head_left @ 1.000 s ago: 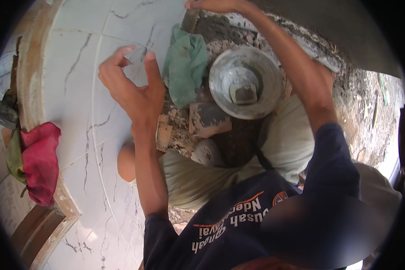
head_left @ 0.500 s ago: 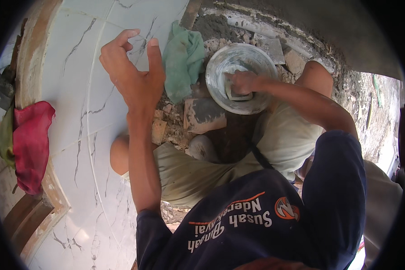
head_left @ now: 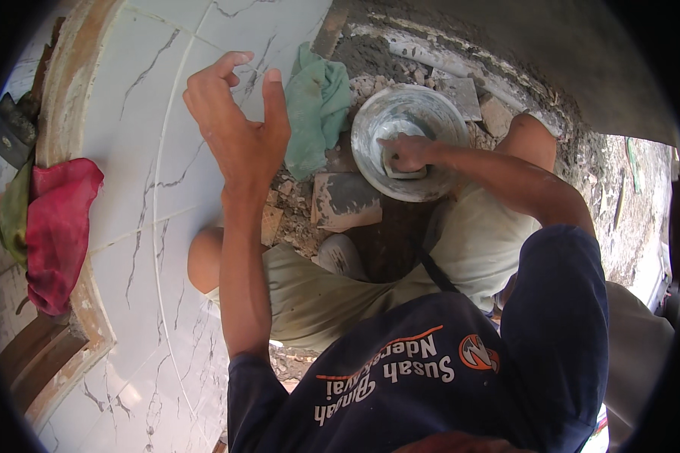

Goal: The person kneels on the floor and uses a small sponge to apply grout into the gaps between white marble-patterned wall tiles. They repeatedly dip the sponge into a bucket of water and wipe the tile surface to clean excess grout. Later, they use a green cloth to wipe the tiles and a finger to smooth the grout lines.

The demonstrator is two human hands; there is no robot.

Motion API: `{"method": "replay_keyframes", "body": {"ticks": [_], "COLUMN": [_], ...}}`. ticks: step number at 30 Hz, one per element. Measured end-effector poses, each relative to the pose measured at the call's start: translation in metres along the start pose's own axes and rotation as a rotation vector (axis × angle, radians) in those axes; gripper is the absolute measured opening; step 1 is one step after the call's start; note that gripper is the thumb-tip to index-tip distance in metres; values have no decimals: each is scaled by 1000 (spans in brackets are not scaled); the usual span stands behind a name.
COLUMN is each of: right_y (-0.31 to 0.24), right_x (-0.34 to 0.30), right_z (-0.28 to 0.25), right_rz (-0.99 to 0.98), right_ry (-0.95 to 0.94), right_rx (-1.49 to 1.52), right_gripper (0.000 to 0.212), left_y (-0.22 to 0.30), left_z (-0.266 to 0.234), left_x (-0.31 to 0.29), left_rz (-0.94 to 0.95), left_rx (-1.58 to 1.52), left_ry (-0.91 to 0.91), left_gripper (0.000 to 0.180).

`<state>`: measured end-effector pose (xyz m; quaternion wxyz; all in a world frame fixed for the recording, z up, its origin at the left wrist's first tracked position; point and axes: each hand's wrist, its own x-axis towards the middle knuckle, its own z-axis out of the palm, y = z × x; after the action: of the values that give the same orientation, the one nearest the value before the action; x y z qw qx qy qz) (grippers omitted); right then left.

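My right hand (head_left: 411,153) reaches down into a round bucket (head_left: 447,121) smeared with whitish-grey paste. Its fingers are closed on a small flat squarish piece (head_left: 406,174), coated pale, whose kind I cannot make out. The inside of the bucket holds whitish material (head_left: 398,130). My left hand (head_left: 238,124) is raised with nothing in it, thumb and fingers apart and slightly curled. It hovers above the marble-patterned floor tiles (head_left: 128,189), left of a crumpled green cloth (head_left: 319,106).
A grey-smeared tile piece (head_left: 346,200) lies on rubble (head_left: 298,226) between my knees. Further tile offcuts (head_left: 459,96) and a white pipe (head_left: 431,57) are beyond the bucket. At the far left, a red cloth (head_left: 60,234) hangs over a wooden frame (head_left: 64,113).
The whole view has shifted slightly, so the scene sits a little further right and lower. Both hands keep nearly the same pose, the right one still inside the bucket.
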<state>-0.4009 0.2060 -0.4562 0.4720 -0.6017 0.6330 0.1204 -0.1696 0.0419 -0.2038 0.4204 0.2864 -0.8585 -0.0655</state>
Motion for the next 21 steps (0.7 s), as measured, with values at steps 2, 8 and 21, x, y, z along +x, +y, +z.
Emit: {"method": "replay_keyframes", "body": {"ticks": [2,8,21], "right_y": [-1,-4,-5], "right_x": [1,0,3], "right_z": [-1,-5,-10], "right_rz": [0,7,-31], "right_ry": [4,2,21], "right_rx": [-5,4,25], "right_gripper": [85,86,75], "left_y": [-1,-2,-1], "left_z": [0,2,0], "left_x": [0,-1,-1], "left_rz": [-4,-1,-7], "left_rx": [6,2,15], "left_ry": [0,-8,-7], "left_gripper": [40,41,42]}}
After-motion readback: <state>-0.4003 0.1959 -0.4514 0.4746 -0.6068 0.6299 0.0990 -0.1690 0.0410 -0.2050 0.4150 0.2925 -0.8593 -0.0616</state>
